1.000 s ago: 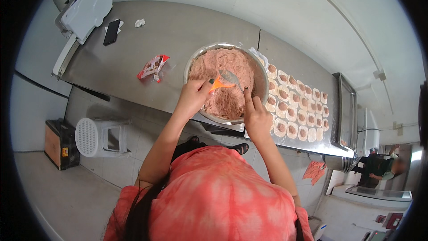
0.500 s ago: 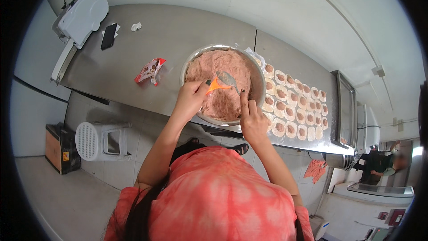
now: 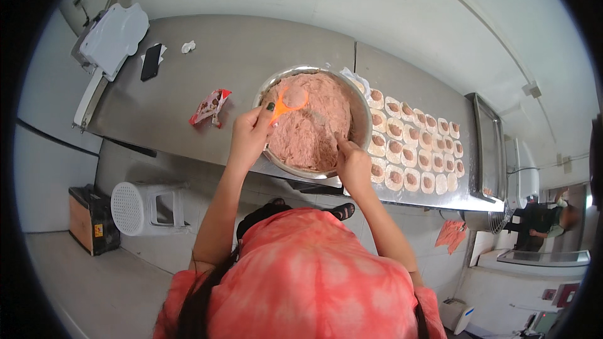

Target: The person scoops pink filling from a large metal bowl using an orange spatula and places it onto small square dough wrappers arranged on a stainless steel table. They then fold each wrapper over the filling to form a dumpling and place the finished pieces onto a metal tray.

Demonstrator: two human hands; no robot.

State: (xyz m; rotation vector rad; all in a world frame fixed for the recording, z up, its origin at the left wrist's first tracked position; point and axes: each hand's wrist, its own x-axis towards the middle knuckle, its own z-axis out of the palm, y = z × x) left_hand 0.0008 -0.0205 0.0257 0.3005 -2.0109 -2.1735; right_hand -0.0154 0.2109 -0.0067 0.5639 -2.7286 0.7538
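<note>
A large metal bowl (image 3: 363,127) full of pink ground meat (image 3: 306,145) stands on the table in front of me. My left hand (image 3: 250,133) is closed on the handle of an orange scoop (image 3: 281,112); its round head holds meat and hangs over the bowl's far left part. With my right hand (image 3: 352,162), I grip a metal spoon (image 3: 319,118) at the bowl's right side. The spoon's bowl end is down at the meat and partly hard to make out. Right of the bowl, several rows of pale dough wrappers (image 3: 394,128) carry small lumps of meat.
A red and white package (image 3: 211,108) lies left of the bowl. Farther left are a black phone (image 3: 151,63) and a crumpled white scrap (image 3: 188,46). A metal tray (image 3: 488,144) stands at the table's right end. On the floor are a white stool (image 3: 147,208) and a box (image 3: 93,220). Another person (image 3: 539,223) is far right.
The orange scoop has moved up and left, away from the spoon, and its round head now shows meat. The spoon has dropped toward the meat, and my right hand has shifted slightly.
</note>
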